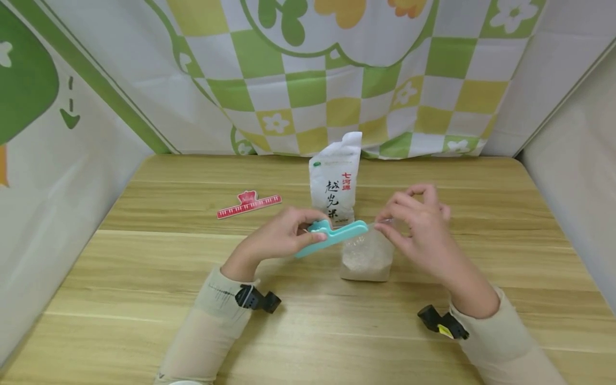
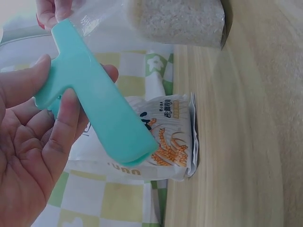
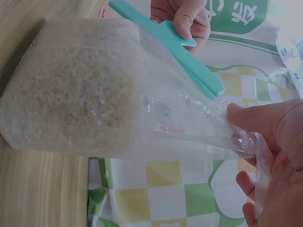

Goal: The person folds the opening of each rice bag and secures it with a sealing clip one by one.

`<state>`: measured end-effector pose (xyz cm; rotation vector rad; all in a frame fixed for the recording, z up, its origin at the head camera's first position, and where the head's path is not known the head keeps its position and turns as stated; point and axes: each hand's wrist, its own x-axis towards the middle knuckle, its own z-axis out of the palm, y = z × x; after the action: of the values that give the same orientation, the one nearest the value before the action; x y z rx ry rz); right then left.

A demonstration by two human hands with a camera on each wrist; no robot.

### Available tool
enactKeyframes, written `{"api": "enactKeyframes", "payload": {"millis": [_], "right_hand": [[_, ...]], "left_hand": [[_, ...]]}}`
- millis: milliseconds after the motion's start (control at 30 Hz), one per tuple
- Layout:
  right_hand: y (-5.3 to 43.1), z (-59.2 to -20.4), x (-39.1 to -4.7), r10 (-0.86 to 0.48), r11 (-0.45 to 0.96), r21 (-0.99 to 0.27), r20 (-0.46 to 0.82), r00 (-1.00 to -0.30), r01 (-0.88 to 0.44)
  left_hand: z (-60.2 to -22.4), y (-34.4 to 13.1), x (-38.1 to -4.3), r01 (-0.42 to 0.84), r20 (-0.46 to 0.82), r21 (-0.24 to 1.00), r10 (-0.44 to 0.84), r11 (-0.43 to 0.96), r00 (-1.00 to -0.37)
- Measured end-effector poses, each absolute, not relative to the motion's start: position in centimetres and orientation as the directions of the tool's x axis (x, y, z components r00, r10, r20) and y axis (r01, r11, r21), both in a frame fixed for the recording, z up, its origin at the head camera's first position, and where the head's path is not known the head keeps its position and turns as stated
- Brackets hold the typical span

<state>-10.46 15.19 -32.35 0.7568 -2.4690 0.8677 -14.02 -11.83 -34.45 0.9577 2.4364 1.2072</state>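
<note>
My left hand [image 1: 279, 235] grips a teal bag clip [image 1: 346, 231] by its handle, thumb on one side and fingers on the other. Beside it, my right hand [image 1: 421, 227] pinches the gathered top of a clear plastic bag [image 3: 109, 90] between thumb and fingers. White rice fills the lower part of this bag, which stands upright on the table. The clip's far end lies close to the bag's upper edge, just short of the right thumb in the right wrist view. Whether any plastic lies between the clip's bars, I cannot tell.
Behind the clear bag stands a white printed rice package [image 1: 333, 182] with a twisted top. A red clip with a piano-key pattern [image 1: 249, 205] lies on the wooden table [image 1: 159, 256] to the left. A checkered cloth [image 1: 308, 101] hangs along the table's back edge.
</note>
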Motion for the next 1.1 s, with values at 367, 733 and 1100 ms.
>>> {"api": "enactKeyframes", "payload": {"millis": [367, 733, 1100], "right_hand": [[15.1, -32.4, -10.2, -0.359, 0.642, -0.439, 0.552, -0.753, -0.628], [16.1, -31.8, -10.5, -0.393, 0.617, -0.507, 0.465, -0.794, -0.602], [16.3, -31.7, -10.5, -0.424, 0.606, -0.452, 0.513, -0.746, -0.655]], "left_hand": [[-34.4, -11.1, -13.7, 0.464, 0.092, 0.780, 0.657, 0.419, -0.749], [-34.4, -11.1, -13.5, 0.469, 0.107, 0.784, 0.655, 0.406, -0.748], [-34.5, -10.8, -13.4, 0.478, 0.130, 0.779, 0.640, 0.407, -0.757]]}}
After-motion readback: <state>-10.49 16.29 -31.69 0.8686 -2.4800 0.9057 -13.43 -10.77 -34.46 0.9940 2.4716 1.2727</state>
